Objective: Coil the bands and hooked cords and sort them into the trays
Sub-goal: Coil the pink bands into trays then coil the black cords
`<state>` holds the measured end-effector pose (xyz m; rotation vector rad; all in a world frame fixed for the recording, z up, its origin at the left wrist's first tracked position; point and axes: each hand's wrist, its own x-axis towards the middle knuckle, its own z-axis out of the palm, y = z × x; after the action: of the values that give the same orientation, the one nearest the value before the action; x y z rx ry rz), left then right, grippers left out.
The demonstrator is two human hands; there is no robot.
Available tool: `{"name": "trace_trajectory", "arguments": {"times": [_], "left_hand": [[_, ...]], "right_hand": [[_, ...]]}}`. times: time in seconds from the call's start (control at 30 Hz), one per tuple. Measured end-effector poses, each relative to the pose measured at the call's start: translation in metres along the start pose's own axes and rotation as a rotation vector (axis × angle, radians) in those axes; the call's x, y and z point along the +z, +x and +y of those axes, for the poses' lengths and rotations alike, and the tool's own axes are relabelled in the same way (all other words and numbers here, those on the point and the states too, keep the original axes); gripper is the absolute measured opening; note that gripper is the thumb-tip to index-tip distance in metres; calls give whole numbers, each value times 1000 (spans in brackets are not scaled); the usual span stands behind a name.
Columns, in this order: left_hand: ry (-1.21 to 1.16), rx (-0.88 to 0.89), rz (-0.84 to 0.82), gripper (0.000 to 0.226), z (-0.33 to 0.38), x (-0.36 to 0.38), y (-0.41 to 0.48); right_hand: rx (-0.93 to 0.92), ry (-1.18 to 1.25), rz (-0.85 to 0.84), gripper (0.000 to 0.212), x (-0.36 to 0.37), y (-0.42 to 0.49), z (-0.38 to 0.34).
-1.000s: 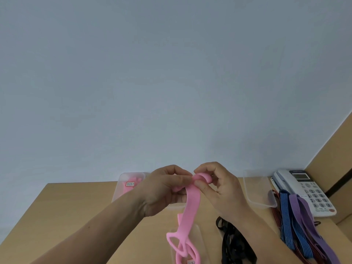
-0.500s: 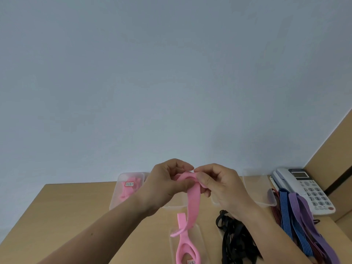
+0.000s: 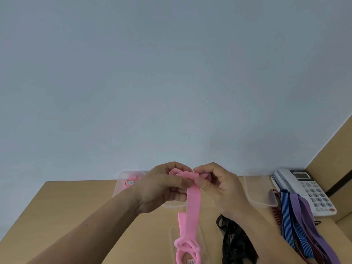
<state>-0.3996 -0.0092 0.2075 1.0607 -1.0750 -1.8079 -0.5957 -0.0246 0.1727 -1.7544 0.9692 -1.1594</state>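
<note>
**Roll at the fingertips flattens out**

A second ago the top of the pink band (image 3: 193, 206) was a small round roll pinched by the right hand (image 3: 221, 189). Now it lies as a flatter fold, spread from 9 to 3 o'clock between both sets of fingertips, with the left hand (image 3: 163, 189) gripping the 9 o'clock end. The hanging loops at 6 o'clock have bunched closer together (the short free tail, curled half a second ago, now stands straight).
</note>
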Motion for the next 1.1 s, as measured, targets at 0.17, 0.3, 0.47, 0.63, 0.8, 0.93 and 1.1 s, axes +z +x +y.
{"name": "trace_trajectory", "arguments": {"times": [0.17,0.3,0.47,0.63,0.8,0.93,1.1], "left_hand": [[21,28,3,43,-5,1,-1],[-3,58,70,39,-10,1,0],[126,206,132,18,-15,-2,4],[330,389,143,16,-20,3,3],[350,344,165,37,-22,3,5],[343,265,121,33,-14,-2,2],[178,158,19,35,-5,-1,-2]], "right_hand": [[-28,-36,3,11,4,2,-2],[-28,-61,12,29,4,1,3],[67,115,32,26,4,2,2],[239,250,-37,33,1,8,-7],[195,208,-19,15,-1,9,-7],[152,207,-24,8,-1,9,-7],[117,152,-32,17,0,9,-13]]}}
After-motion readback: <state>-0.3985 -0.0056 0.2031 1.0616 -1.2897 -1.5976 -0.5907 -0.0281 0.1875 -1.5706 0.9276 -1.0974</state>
